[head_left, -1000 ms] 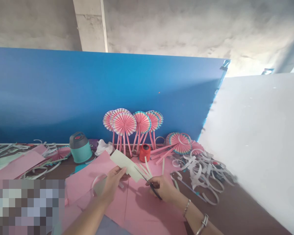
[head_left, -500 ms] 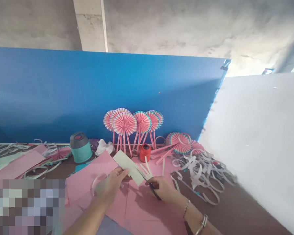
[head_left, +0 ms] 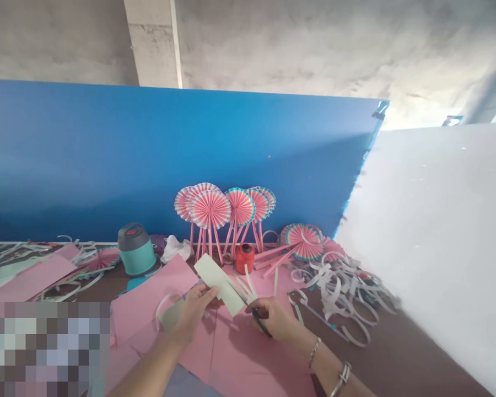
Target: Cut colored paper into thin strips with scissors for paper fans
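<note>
My left hand point(head_left: 199, 304) pinches a pale green strip of paper point(head_left: 219, 284) near its lower left edge, thumb on top. My right hand point(head_left: 273, 316) is closed around the dark handles of a pair of scissors point(head_left: 259, 321). The scissor blades lie along the right-hand edge of the strip. Narrow pale offcuts point(head_left: 249, 280) sit just beyond the blades. Beneath both hands are pink paper sheets point(head_left: 235, 358). A red spool of thread point(head_left: 244, 258) stands just behind the paper.
Pink pleated paper fans point(head_left: 210, 209) stand upright against the blue panel point(head_left: 107, 143); others point(head_left: 301, 240) lie to their right. Curled white paper strips point(head_left: 334, 292) are heaped at the right. A teal container with a grey top point(head_left: 137, 256) stands left, near more pink sheets point(head_left: 49, 273).
The green paper strip and my left hand have shifted very slightly to the right. My right hand and the scissors are almost where they were.
</note>
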Action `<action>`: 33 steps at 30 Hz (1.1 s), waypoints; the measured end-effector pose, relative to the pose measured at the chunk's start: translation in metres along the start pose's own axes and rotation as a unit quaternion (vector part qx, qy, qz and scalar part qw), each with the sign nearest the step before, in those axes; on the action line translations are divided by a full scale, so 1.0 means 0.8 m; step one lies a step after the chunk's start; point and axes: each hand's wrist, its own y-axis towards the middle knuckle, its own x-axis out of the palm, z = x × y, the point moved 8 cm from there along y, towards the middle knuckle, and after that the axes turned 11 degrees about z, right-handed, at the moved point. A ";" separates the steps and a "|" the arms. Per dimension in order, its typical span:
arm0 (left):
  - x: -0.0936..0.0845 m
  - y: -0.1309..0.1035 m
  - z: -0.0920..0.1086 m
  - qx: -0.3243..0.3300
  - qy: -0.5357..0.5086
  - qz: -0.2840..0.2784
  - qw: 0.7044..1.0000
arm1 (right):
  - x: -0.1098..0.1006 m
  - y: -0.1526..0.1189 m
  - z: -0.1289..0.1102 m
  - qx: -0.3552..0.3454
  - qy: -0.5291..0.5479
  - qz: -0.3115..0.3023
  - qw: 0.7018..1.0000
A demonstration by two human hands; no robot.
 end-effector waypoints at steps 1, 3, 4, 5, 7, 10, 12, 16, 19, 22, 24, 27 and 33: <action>0.000 0.000 0.000 0.001 -0.004 -0.002 1.000 | 0.000 -0.001 0.000 0.007 0.001 -0.001 1.000; 0.000 0.002 -0.004 -0.004 -0.007 -0.002 1.000 | 0.001 -0.002 -0.001 0.016 0.004 -0.007 1.000; -0.001 0.003 -0.007 -0.009 -0.004 -0.002 1.000 | 0.002 -0.002 -0.002 0.013 0.004 -0.010 1.000; -0.001 0.005 -0.010 -0.013 -0.001 -0.004 1.000 | 0.002 -0.002 -0.004 0.005 0.002 -0.011 1.000; 0.000 0.008 -0.016 -0.015 0.001 -0.014 1.000 | 0.001 -0.001 -0.008 -0.016 -0.003 -0.009 1.000; 0.006 0.009 -0.019 -0.008 -0.013 -0.049 0.999 | 0.001 0.000 -0.008 -0.032 -0.012 -0.002 0.999; 0.011 0.007 -0.021 -0.010 -0.017 -0.076 0.997 | 0.003 0.001 -0.006 -0.033 -0.008 -0.004 0.999; 0.019 0.003 -0.019 -0.010 -0.023 -0.110 0.994 | 0.004 0.002 -0.001 -0.042 -0.010 0.006 0.999; 0.019 0.002 -0.019 -0.010 -0.024 -0.111 0.994 | 0.004 0.004 0.003 -0.045 -0.016 0.016 0.999; 0.020 0.002 -0.020 -0.010 -0.020 -0.118 0.993 | 0.005 0.004 0.006 -0.031 0.002 0.015 0.999; 0.020 0.002 -0.019 -0.004 -0.020 -0.123 0.992 | 0.006 0.003 0.007 -0.017 0.011 0.009 1.000; 0.021 -0.001 -0.016 -0.002 -0.021 -0.125 0.992 | 0.006 0.002 0.004 -0.016 0.012 0.011 1.000; 0.019 -0.006 -0.011 -0.011 -0.001 -0.100 0.995 | 0.005 0.000 -0.001 -0.031 -0.011 0.008 0.999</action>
